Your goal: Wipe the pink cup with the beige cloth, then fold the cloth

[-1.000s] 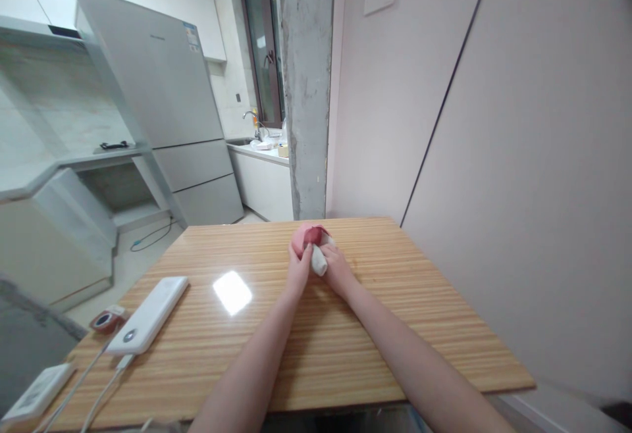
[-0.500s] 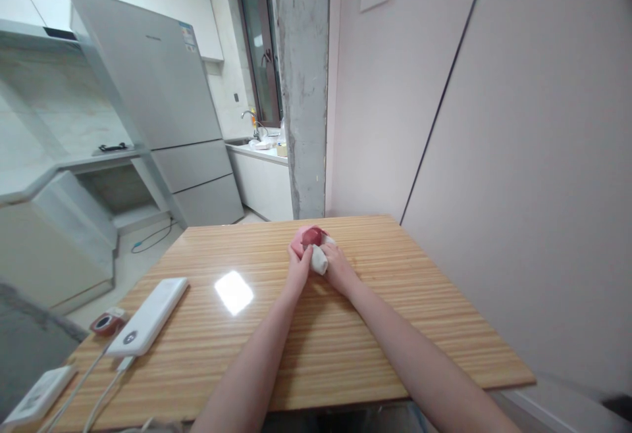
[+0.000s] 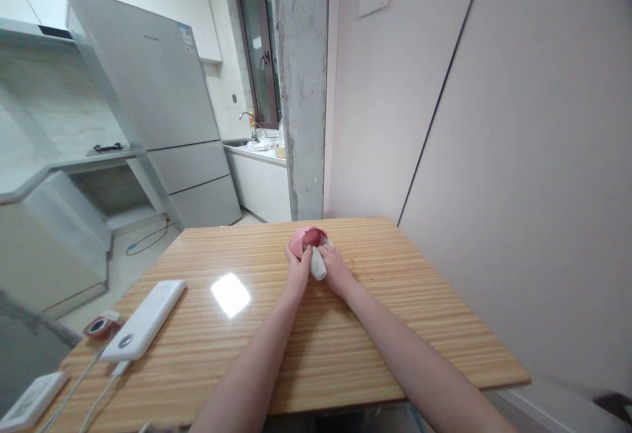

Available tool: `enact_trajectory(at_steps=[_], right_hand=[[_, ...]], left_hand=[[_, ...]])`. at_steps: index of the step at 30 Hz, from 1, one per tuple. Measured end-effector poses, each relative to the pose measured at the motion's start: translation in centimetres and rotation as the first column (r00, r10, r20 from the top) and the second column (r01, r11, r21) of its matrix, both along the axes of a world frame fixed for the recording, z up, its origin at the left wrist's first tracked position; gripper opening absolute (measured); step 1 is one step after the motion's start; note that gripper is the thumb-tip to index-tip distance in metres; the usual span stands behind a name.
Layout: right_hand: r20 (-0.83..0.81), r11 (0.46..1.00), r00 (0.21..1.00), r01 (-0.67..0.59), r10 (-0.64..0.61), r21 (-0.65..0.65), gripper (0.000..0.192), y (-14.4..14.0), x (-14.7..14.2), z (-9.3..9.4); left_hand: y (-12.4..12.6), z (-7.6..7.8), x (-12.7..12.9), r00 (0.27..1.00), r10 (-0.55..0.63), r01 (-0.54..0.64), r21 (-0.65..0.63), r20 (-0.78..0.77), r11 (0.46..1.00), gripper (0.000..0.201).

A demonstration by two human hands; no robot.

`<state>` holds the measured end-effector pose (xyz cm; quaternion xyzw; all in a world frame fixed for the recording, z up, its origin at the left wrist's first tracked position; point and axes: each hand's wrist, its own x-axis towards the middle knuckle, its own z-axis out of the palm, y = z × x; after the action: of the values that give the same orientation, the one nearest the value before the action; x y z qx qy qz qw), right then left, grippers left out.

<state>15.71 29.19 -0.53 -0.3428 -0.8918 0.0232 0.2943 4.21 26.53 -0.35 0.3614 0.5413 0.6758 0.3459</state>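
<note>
Both my hands meet over the far middle of a light wooden table point(image 3: 345, 354). My left hand point(image 3: 297, 268) grips a small pink and red rounded object point(image 3: 302, 241), holding it just above the tabletop. My right hand point(image 3: 334, 267) is closed on a small white piece point(image 3: 317, 264), perhaps a cloth or tissue, pressed against the pink object's right side. My fingers hide much of both things.
At the table's left lie a white power bank point(image 3: 145, 320) with cables, a small red round item point(image 3: 101, 325) and a white flat device point(image 3: 30, 399). A wall runs along the table's right edge. Beyond stand a concrete pillar point(image 3: 301, 84), a grey fridge point(image 3: 158, 104) and a kitchen counter.
My hands have stayed together on the pink object with only slight shifts. The view has drifted a little, so everything sits slightly further left.
</note>
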Motion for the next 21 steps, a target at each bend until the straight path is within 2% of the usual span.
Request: enact_trajectory(at_steps=[4,6,7,9,12,14,16,21], right_hand=[[0.001,0.994,0.994,-0.107,0.107,0.018,0.03,0.5,0.1,0.1],[0.016,0.992,0.992,-0.122,0.122,0.041,0.032,0.7,0.3,0.2],[0.026,0.991,0.992,-0.123,0.122,0.053,0.032,0.7,0.3,0.3],[0.027,0.99,0.992,-0.126,0.124,0.071,0.032,0.6,0.4,0.5],[-0.052,0.995,0.994,-0.095,0.096,0.038,0.03,0.2,0.1,0.7],[-0.101,0.997,0.993,-0.071,0.069,-0.019,0.027,-0.1,-0.1,0.8],[-0.113,0.995,0.99,-0.088,0.082,-0.049,0.024,-0.2,-0.2,0.9],[-0.096,0.982,0.977,-0.187,0.189,0.026,0.029,0.3,0.2,1.2]], left_hand=[[0.2,0.5,-2.3,0.995,0.019,-0.025,-0.065,-0.094,0.998,0.051],[0.1,0.7,-3.3,0.986,-0.007,-0.004,-0.061,-0.166,0.998,0.046],[0.0,0.8,-3.5,0.98,-0.021,0.012,-0.048,-0.196,0.999,0.047],[-0.2,0.6,-3.1,0.98,-0.011,0.012,0.003,-0.2,1.0,0.063],[-0.2,-0.2,-1.1,0.999,0.027,-0.025,0.053,-0.035,0.998,0.09],[0.0,-0.8,0.2,0.997,0.01,-0.014,0.055,0.074,0.998,0.088],[0.2,-1.0,0.6,0.996,-0.008,0.003,0.051,0.093,0.999,0.077],[0.1,0.1,-1.8,0.994,0.046,-0.043,0.027,-0.1,0.999,0.068]])
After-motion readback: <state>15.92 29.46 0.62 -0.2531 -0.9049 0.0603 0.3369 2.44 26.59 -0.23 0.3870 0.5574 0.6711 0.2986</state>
